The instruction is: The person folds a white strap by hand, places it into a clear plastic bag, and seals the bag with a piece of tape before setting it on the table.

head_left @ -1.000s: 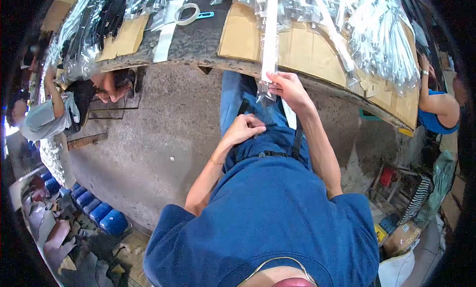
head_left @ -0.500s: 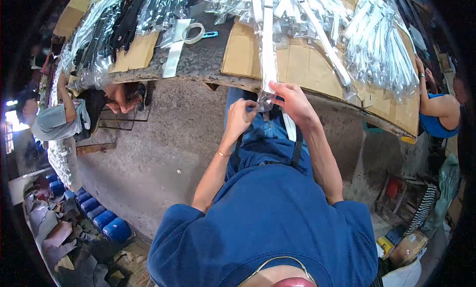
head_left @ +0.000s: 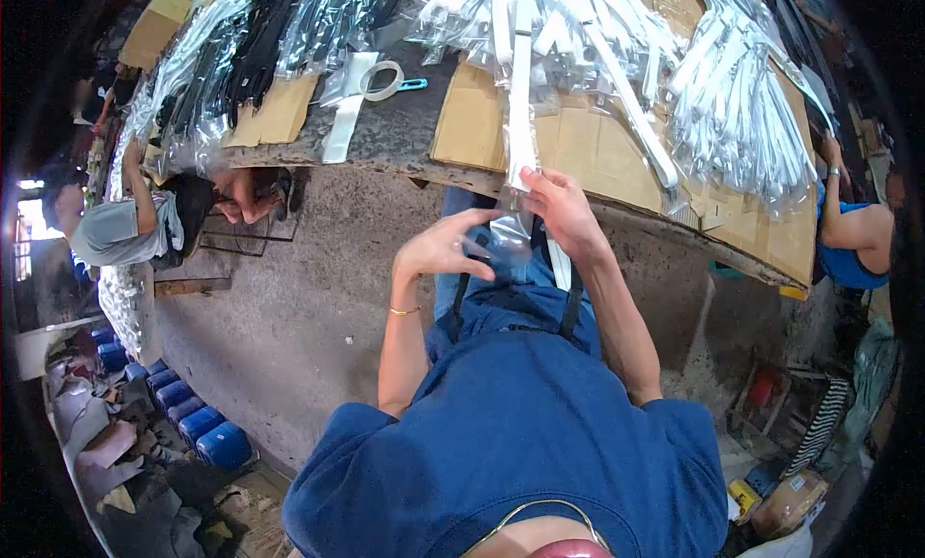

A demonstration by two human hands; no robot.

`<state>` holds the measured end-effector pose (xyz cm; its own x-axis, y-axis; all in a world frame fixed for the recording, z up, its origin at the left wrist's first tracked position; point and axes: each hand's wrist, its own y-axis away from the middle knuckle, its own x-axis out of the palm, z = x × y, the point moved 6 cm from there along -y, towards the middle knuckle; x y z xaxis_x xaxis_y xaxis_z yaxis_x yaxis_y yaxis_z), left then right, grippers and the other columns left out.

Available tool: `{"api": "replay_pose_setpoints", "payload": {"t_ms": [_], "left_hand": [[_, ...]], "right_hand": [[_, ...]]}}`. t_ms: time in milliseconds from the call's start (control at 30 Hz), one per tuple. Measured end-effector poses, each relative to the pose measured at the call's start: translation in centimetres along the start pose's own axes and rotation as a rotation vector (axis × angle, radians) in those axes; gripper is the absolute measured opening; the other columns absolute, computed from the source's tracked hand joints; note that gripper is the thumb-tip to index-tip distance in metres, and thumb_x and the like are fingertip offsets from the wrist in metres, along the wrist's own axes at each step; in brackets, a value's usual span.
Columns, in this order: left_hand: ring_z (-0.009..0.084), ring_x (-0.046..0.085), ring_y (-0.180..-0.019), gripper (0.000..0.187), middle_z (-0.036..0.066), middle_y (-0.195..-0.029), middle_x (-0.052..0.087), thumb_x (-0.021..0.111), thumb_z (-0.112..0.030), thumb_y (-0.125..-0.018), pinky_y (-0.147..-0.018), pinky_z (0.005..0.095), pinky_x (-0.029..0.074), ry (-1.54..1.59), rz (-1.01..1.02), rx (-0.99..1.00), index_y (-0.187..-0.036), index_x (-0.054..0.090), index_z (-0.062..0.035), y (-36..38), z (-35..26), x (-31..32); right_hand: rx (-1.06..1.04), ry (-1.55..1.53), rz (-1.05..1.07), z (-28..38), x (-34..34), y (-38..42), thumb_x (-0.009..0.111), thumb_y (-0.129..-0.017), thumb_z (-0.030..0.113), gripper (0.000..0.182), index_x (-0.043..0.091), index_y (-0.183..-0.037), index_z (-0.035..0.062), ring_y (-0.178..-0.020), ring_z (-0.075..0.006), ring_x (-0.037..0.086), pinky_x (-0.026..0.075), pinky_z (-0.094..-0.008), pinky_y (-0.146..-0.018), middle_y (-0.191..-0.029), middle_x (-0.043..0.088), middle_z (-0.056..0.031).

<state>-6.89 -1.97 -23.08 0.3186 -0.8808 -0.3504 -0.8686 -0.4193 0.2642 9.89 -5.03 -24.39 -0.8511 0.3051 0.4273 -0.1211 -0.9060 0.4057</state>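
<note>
A long white strap in a clear plastic sleeve (head_left: 521, 115) lies across the cardboard-covered table edge (head_left: 597, 148) and hangs toward me. My right hand (head_left: 561, 211) pinches the sleeve just below the table edge. My left hand (head_left: 438, 245) is raised beside it, fingers spread, touching the loose open end of the plastic sleeve (head_left: 506, 235). A gold bracelet is on my left wrist. A white strap and dark straps hang down over my blue jeans below both hands.
Piles of bagged white straps (head_left: 732, 95) and black straps (head_left: 241, 57) cover the table, with a tape roll (head_left: 382, 79) on it. A person in grey (head_left: 120, 230) crouches at left, another in blue (head_left: 848, 230) at right. Blue jugs (head_left: 207, 433) stand on the floor.
My left hand rose from my lap to the sleeve's open end and spread its fingers. My right hand kept its hold on the sleeve. The view tilted up over the table.
</note>
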Motion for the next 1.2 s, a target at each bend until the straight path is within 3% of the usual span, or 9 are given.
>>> {"api": "replay_pose_setpoints", "payload": {"t_ms": [33,133,200,300,467,533,800,967,1200], "left_hand": [[0.0225,0.060,-0.110,0.076,0.017,-0.123,0.057,0.083,-0.022,-0.068,-0.089,0.0361,0.050,-0.315,-0.097,-0.012,-0.132,0.049,-0.0022,-0.1,4.0,-0.2],[0.0182,0.066,-0.093,0.051,0.016,-0.106,0.065,0.078,-0.016,-0.074,-0.080,0.0317,0.052,-0.609,-0.346,-0.343,-0.120,0.060,-0.0007,1.4,6.7,-2.3],[0.0166,0.065,-0.075,0.030,0.011,-0.088,0.069,0.073,-0.015,-0.079,-0.073,0.0291,0.052,0.079,-0.668,-0.312,-0.104,0.067,0.0013,2.3,8.1,-3.6],[0.0105,0.059,-0.066,0.021,0.005,-0.077,0.068,0.070,-0.015,-0.084,-0.065,0.0258,0.049,0.266,-0.895,-0.146,-0.095,0.069,0.0024,2.9,2.5,-4.0],[0.0043,0.056,-0.070,0.016,0.001,-0.083,0.067,0.067,-0.010,-0.087,-0.064,0.0205,0.046,0.186,-0.901,-0.040,-0.096,0.068,0.0025,0.0,-0.4,-0.9],[0.0057,0.058,-0.071,0.017,0.003,-0.083,0.068,0.068,-0.009,-0.086,-0.065,0.0201,0.046,0.629,-0.626,-0.096,-0.097,0.068,0.0041,-1.8,0.8,1.1],[0.0080,0.060,-0.070,0.019,0.005,-0.083,0.067,0.068,-0.010,-0.086,-0.066,0.0211,0.048,0.764,-0.692,-0.183,-0.097,0.066,0.0049,-0.8,1.9,3.9],[0.0058,0.057,-0.066,0.019,0.002,-0.080,0.066,0.065,-0.015,-0.089,-0.062,0.0202,0.045,0.776,-0.705,-0.185,-0.095,0.067,0.0030,-0.9,2.0,4.2],[0.0075,0.058,-0.065,0.022,0.004,-0.076,0.066,0.061,-0.017,-0.092,-0.062,0.0225,0.046,0.703,-0.713,-0.246,-0.090,0.067,0.0036,-0.1,4.1,6.6]], "right_hand": [[0.001,0.001,-0.002,0.0,-0.1,0.0,0.058,-0.095,0.023,0.024,0.064,-0.103,0.0016,-0.089,-0.0107,0.060,0.045,-0.0253,-0.081,-0.095,0.066,-0.0026],[0.002,-0.099,0.092,0.4,1.1,0.3,0.063,-0.093,0.020,0.021,0.063,-0.099,0.0001,-0.067,-0.0044,0.044,0.043,-0.0217,-0.070,-0.082,0.057,0.0032],[0.006,-0.080,0.085,0.0,0.9,0.1,0.063,-0.093,0.020,0.020,0.063,-0.099,0.0002,-0.067,-0.0040,0.044,0.042,-0.0210,-0.068,-0.081,0.057,0.0030],[0.013,-0.013,0.070,-0.2,0.8,-0.2,0.062,-0.093,0.019,0.020,0.063,-0.099,0.0002,-0.066,-0.0037,0.045,0.041,-0.0201,-0.065,-0.080,0.057,0.0028],[0.019,-0.020,0.082,-0.3,1.2,-0.3,0.063,-0.092,0.018,0.019,0.063,-0.099,-0.0003,-0.067,-0.0042,0.047,0.040,-0.0199,-0.062,-0.080,0.058,0.0020],[0.024,-0.062,0.087,-0.1,1.2,-0.2,0.062,-0.092,0.016,0.020,0.062,-0.102,-0.0008,-0.071,-0.0065,0.054,0.042,-0.0212,-0.063,-0.084,0.062,0.0003],[0.262,-0.416,0.159,-2.9,1.3,-1.8,0.054,-0.097,0.022,0.029,0.057,-0.109,-0.0050,-0.091,-0.0195,0.065,0.053,-0.0344,-0.083,-0.103,0.067,-0.0138],[0.227,-0.232,0.139,-3.9,1.5,-3.5,0.056,-0.094,0.013,0.024,0.059,-0.108,-0.0064,-0.093,-0.0200,0.066,0.056,-0.0352,-0.078,-0.105,0.066,-0.0154],[0.193,-0.415,0.119,-5.1,1.1,-6.5,0.054,-0.094,0.005,0.022,0.052,-0.113,-0.0063,-0.094,-0.0222,0.065,0.057,-0.0326,-0.082,-0.105,0.063,-0.0159]]}}
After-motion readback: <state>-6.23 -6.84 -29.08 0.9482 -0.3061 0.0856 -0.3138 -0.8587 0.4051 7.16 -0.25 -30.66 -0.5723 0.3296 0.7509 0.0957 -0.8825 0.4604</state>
